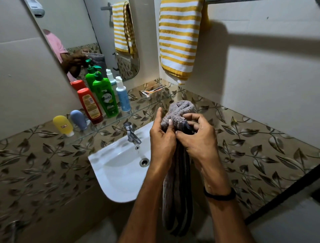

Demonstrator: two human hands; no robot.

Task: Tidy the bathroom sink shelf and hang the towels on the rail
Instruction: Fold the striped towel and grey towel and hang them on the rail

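A grey towel (180, 111) is bunched between both hands over the right side of the sink, its long end hanging down between my forearms. My left hand (161, 138) grips its left side with the thumb pressed on the cloth. My right hand (199, 137) holds its right side, fingers curled around the folds. A yellow-and-white striped towel (179, 38) hangs on the rail (225, 1) at the top. On the glass shelf (143, 104) stand a green pump bottle (104, 97), a red bottle (90, 105), a blue-white pump bottle (122, 97), a grey tube (78, 119) and a yellow tube (63, 125).
The white sink (110, 166) with a chrome tap (132, 134) sits below the shelf. A toothpaste tube lies in a small wall holder (153, 90) in the corner. A mirror (83, 38) hangs on the left wall. Leaf-patterned tiles cover the lower walls.
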